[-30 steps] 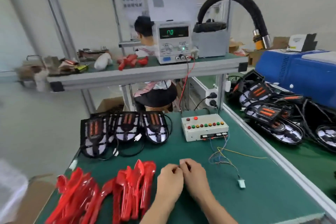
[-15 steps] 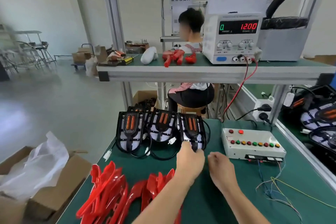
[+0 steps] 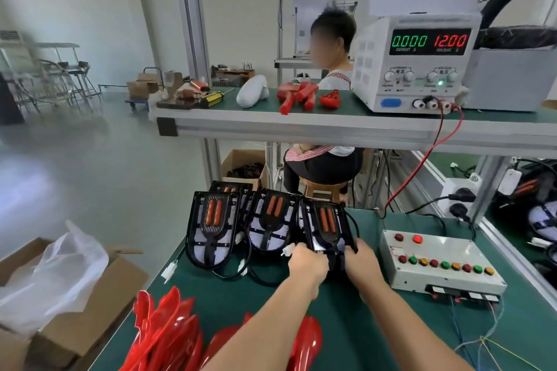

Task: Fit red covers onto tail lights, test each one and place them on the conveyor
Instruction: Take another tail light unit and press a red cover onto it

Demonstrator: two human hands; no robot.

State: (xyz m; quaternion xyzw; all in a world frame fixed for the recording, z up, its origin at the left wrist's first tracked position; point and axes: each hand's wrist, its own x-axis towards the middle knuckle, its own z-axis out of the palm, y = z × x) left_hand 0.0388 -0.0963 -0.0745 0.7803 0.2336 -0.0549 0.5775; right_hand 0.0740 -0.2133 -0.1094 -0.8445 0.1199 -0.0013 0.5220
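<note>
While red covers (image 3: 168,337) lie at the tabletop's near edge, left hand (image 3: 307,265) and right hand (image 3: 361,262) both grip the rightmost tail light (image 3: 327,224) near its far edge.

tail lights (image 3: 271,220) sitting at tabletop (image 3: 346,325) back | test box (image 3: 440,262) lying right of them | covers (image 3: 168,337) lying front-left | power supply (image 3: 422,66) sitting on shelf (image 3: 301,126) above

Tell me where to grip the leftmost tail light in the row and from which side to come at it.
Take the leftmost tail light by its rounded near end, one hand on each long edge, coming from the front of the bench. It leans tilted with its squared top away, so the near end is free, as on the unit both hands, left hand and right hand, now hold. Mind its trailing cable.
</note>
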